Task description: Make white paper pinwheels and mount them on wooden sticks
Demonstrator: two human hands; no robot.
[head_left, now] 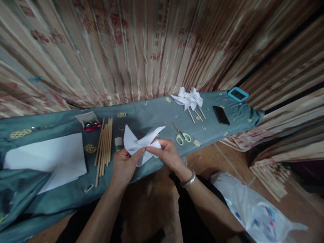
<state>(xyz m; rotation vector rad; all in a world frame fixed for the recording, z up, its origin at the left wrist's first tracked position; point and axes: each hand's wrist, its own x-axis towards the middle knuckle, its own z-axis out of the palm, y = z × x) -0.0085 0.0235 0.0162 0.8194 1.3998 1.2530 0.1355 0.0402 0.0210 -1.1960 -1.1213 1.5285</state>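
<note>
A white paper pinwheel [138,143] is held up between both hands, over the front edge of the cloth-covered table. My left hand [125,165] grips its left side, the thumb pressed close to the centre. My right hand [168,153] pinches the right side, thumb also at the middle, where a small metallic pin head [145,147] shows. No stick is visible on this pinwheel. Just behind my left hand stands a glue stick [118,143], partly hidden. Right of my right hand lie scissors [182,136] with light green handles.
Wooden sticks [103,145] lie left of the hands, beside a small packet [88,120] and white paper sheets [58,157]. Finished pinwheels on sticks [186,98], a phone [221,115] and a blue-framed device [238,94] are at the right. A plastic bag [250,202] sits below; curtains [141,50] hang behind.
</note>
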